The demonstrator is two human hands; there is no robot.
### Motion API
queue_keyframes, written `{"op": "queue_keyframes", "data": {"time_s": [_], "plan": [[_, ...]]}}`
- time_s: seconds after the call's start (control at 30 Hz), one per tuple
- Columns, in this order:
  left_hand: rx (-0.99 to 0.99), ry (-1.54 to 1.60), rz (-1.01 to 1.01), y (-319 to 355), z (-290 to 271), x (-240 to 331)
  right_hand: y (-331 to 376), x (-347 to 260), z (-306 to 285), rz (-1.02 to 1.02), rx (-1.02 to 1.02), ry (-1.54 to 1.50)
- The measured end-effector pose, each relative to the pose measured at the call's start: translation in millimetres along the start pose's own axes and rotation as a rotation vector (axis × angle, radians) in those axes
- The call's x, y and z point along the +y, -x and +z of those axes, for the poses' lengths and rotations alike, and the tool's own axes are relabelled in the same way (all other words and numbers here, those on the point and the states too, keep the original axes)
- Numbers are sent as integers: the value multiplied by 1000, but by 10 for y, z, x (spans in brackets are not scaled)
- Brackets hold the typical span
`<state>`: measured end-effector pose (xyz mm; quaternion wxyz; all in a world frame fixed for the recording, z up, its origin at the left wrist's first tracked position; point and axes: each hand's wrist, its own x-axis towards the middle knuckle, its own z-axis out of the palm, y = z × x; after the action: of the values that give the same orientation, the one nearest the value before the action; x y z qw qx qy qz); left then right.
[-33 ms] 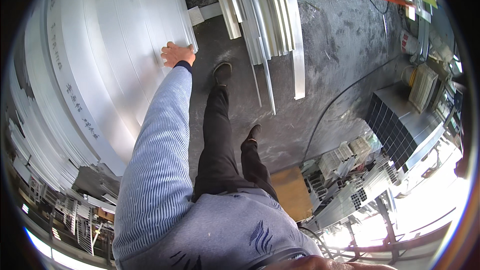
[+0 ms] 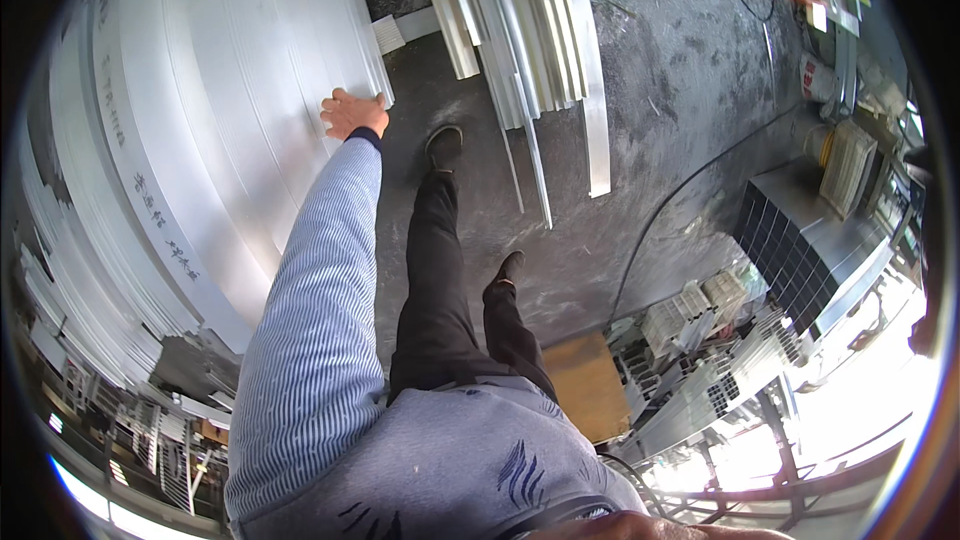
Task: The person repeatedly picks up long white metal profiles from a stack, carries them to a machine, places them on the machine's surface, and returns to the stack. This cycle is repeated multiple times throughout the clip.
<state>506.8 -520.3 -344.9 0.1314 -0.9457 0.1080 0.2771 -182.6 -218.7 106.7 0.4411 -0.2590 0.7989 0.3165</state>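
My left hand (image 2: 354, 114), at the end of a striped blue-and-white sleeve, rests on the near end of a wide stack of long silver-white metal profiles (image 2: 230, 60). Its fingers are spread and slightly bent over the pale surface, with the thumb by the stack's right edge. Nothing shows lifted in that hand. Dark handwriting runs along a strip at the stack's left side. My right hand does not show.
More long metal profiles (image 2: 520, 50) lie right of my feet, with uneven ends. A dark cable (image 2: 655, 230) crosses the grey floor. Bundled profiles (image 2: 700, 380) and a dark-ended stack (image 2: 790, 250) stand at right. A brown board (image 2: 585, 385) lies beside my legs.
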Motion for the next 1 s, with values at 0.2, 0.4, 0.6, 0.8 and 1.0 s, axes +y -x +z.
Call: {"op": "queue_keyframes", "data": {"time_s": [0.2, 0.4, 0.6, 0.8, 1.0], "plan": [[37, -173, 337, 648, 63, -362, 109, 323, 692, -25, 1, -190], [-133, -319, 768, 1438, 306, -676, -134, 1010, 1528, -63, 29, -407], [-241, -389, 941, 2129, 525, -559, -653, 1949, 2540, -146, 51, -660], [-158, -160, 928, 3627, 668, -429, -1553, 2961, 3214, -328, 220, -967], [-453, -140, 938, 6178, 1382, -670, -1813, 4071, 2875, -36, 414, -952]]}}
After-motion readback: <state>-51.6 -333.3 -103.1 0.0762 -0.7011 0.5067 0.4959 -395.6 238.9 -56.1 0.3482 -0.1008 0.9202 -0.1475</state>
